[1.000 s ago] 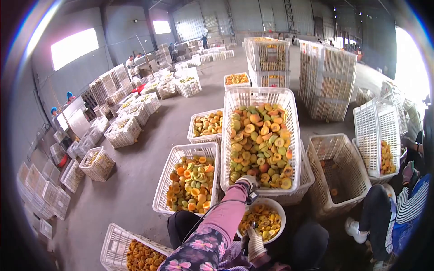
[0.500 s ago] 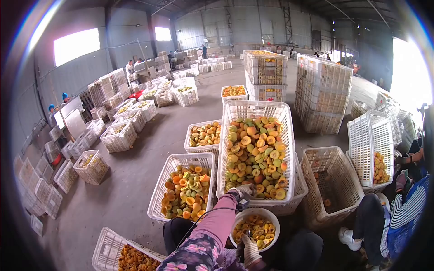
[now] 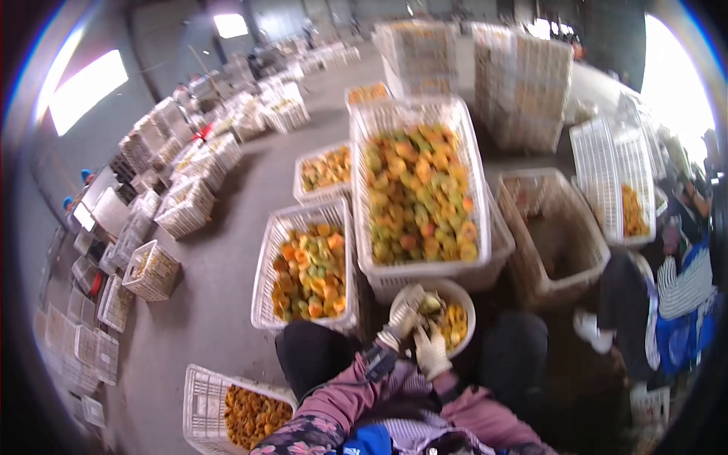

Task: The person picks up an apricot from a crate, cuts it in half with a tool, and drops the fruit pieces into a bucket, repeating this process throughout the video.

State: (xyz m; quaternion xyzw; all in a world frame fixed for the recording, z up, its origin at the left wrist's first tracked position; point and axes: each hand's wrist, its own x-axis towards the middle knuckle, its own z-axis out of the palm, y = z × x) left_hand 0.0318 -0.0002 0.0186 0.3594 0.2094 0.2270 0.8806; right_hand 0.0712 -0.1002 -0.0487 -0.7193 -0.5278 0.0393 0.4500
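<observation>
My gloved left hand (image 3: pixel 401 324) and gloved right hand (image 3: pixel 431 353) are close together over a white bucket (image 3: pixel 472 322) between my knees. The left fingers are closed around a greenish-yellow fruit, blurred at the fingertips. My right hand, also closed, is against it; what it grips is smeared and partly hidden. Yellow-orange cut fruit pieces (image 3: pixel 455 322) lie in the bucket. Just beyond stands a white plastic crate (image 3: pixel 476 182) heaped with apricot-like fruit (image 3: pixel 417 197), resting on another crate.
To the left is a crate of fruit halves (image 3: pixel 311 273); a tilted crate (image 3: pixel 199 402) holds browner pieces. A brownish crate (image 3: pixel 553 284) stands right. Beside it sits a co-worker in a striped sleeve (image 3: pixel 679 292). Stacked crates (image 3: pixel 523 91) rise behind.
My left hand has drawn back from the near edge of the fruit-filled crate to the bucket, meeting my right hand. The view has tilted downward.
</observation>
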